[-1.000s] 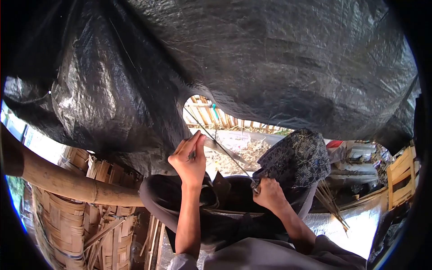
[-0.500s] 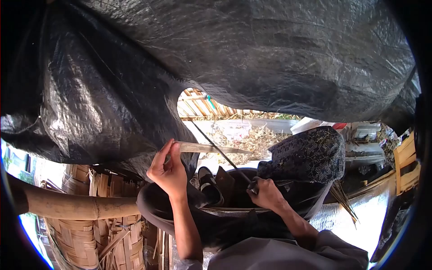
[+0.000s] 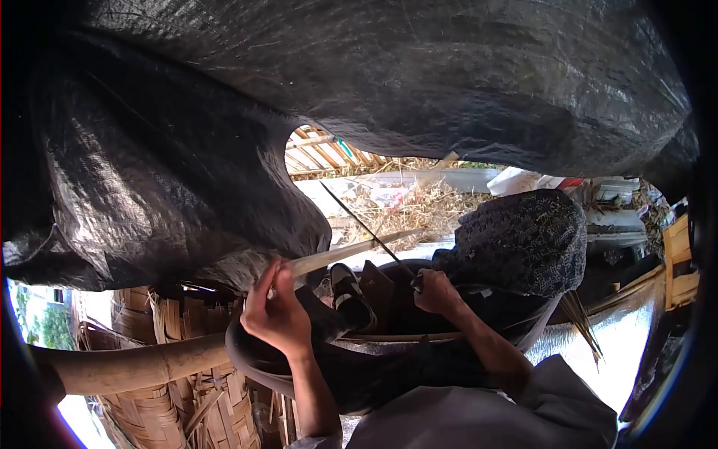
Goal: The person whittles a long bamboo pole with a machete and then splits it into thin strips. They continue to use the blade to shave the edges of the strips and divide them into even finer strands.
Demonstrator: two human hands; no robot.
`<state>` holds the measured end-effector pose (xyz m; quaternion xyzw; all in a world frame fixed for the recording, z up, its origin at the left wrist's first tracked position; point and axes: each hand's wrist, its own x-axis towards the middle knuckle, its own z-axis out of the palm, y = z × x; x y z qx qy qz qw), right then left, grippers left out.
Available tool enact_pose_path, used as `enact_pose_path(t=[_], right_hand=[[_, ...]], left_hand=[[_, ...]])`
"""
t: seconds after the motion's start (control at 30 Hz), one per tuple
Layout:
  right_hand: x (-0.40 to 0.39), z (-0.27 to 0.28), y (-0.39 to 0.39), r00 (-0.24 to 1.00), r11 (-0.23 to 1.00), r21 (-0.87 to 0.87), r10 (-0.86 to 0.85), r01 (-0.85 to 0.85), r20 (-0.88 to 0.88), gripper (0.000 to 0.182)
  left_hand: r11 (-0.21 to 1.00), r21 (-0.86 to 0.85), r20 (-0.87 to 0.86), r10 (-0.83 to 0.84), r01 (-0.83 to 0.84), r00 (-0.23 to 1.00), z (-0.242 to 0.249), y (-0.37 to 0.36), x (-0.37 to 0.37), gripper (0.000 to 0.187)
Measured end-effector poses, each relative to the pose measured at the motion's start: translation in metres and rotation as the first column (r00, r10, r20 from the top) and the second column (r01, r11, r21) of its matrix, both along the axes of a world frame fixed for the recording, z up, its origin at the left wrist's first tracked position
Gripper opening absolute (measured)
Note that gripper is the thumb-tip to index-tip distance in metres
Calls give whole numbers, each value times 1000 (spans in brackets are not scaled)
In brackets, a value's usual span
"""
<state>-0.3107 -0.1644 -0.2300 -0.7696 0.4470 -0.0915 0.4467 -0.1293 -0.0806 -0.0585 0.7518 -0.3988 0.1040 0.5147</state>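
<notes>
A pale, flat bamboo strip (image 3: 325, 259) is pinched near its left end by my left hand (image 3: 275, 316), thumb and fingers closed on it. It points right and tapers toward its far end. My right hand (image 3: 437, 293) is wrapped around the handle of a knife (image 3: 357, 218) with a long, dark, narrow blade. That blade slants up to the left and crosses the strip near its tapered end. Below the strip, a shoe (image 3: 348, 293) shows between my legs. A dark patterned cloth (image 3: 520, 243) lies over my right knee.
Black plastic sheeting (image 3: 464, 82) hangs low across the top and left. A thick bamboo pole (image 3: 142, 367) runs at left, above woven bamboo baskets (image 3: 142, 411). Dry shavings (image 3: 419, 209) litter the ground ahead. Thin bamboo sticks (image 3: 582, 322) jut out at right.
The strip now tilts upward to the right, and its left end is lower. My right hand has risen slightly with the knife. A blurred pale piece appears in the air above the shavings.
</notes>
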Motion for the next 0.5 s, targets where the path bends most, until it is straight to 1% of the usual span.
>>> enact_pose_path(t=[0.07,0.1,0.13,0.2,0.23,0.27,0.3,0.33,0.43,0.47,0.5], right_hand=[[2,-5,2,1000,1000,-5,-9,9,28,15],[2,-5,6,998,1000,-13,-19,20,56,15],[4,6,6,998,1000,-7,-24,24,54,15],[12,34,5,998,999,38,1,1,-66,17],[15,42,7,998,999,39,-4,6,-63,17],[17,50,9,1000,1000,13,19,-19,19,18],[19,53,11,994,999,-12,44,-43,97,20],[24,54,12,995,999,-8,42,-41,92,20],[32,51,10,996,999,3,46,-46,79,22],[33,38,6,999,1000,5,27,-27,-19,22],[32,22,4,993,1000,6,8,-7,-117,23]], left_hand=[[997,-55,62,53,-50,997,-5,4,-4,14],[994,-23,117,109,-107,987,-4,6,-2,15],[995,-16,115,105,-103,988,-3,5,0,15],[986,-107,-88,116,-125,989,-1,2,5,12],[985,-127,-125,98,-114,987,0,1,3,12],[986,-126,-124,97,-113,987,-1,2,3,12],[987,-112,-61,109,-115,992,-3,4,3,12],[988,-99,1,116,-115,993,-5,5,3,12],[989,-107,-56,94,-99,994,0,3,-2,12],[990,-103,-54,95,-100,994,0,4,-1,12],[992,-78,2,99,-98,995,0,5,1,12]])
